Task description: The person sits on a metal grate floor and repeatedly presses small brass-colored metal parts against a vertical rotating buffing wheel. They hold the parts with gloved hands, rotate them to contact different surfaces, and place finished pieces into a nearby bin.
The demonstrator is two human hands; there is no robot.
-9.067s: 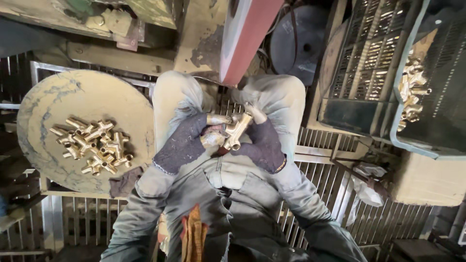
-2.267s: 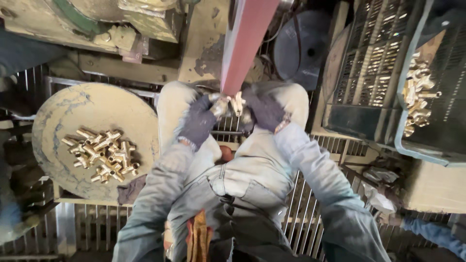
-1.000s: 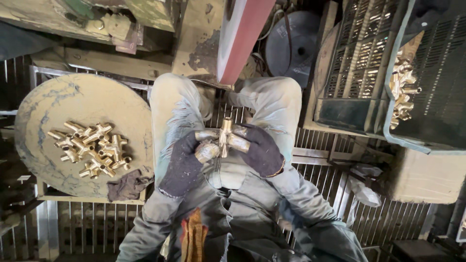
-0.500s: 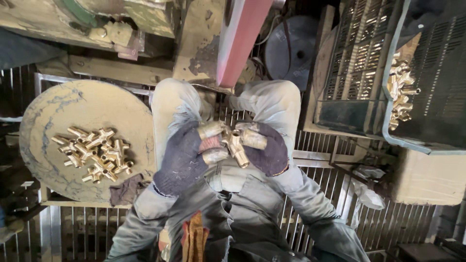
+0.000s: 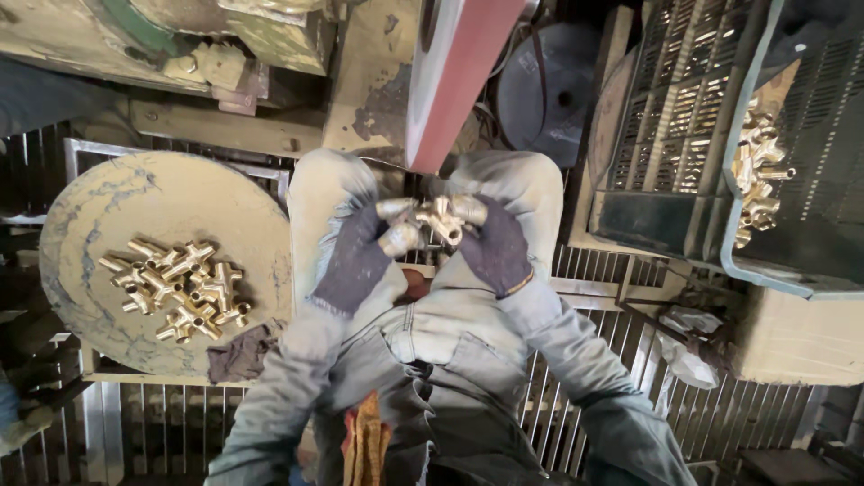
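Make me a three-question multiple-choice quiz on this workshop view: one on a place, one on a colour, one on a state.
1. Where does the loose pile of brass fittings lie?
A. on the round table
B. on the person's lap
C. on the floor grating

2. What colour is the belt above the hands?
A. green
B. red
C. blue

3. How is the brass fitting in front of the person held?
A. in the left hand alone
B. lying free on a knee
C. between both gloved hands, the right hand too

Answers: 1 A, the pile rests on the round dusty top at the person's left. 2 B, the slanting band is red. 3 C, fingers of both gloves close on it.
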